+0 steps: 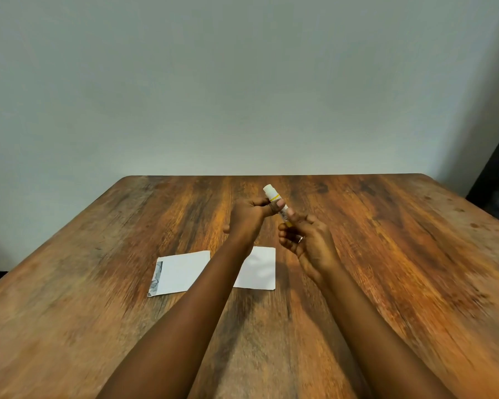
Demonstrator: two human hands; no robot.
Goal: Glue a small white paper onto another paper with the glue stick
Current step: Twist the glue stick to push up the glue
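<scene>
Item 1: glue stick (277, 204), white tube with a yellow band, held in the air between both hands, tilted with its white capped end pointing up and away from the person. Likely held this way to pull or twist the cap off; the cap appears to be on.

Item 2: left hand (248, 217), fingers closed around the upper part of the tube, thumb pressed along it, just below the cap.

Item 3: right hand (308, 243), fingers curled shut around the lower end, anchoring the tube; a ring shows on 1 finger.

Item 4: white paper (258, 269), flat on the wooden table (386, 254), directly below the grip and nearer the person, partly hidden by the left forearm.

Item 5: second paper (182, 272), printed strip along its left edge, below and left of the grip, close beside item 4. Neither sheet is touched; no glue visible.
</scene>
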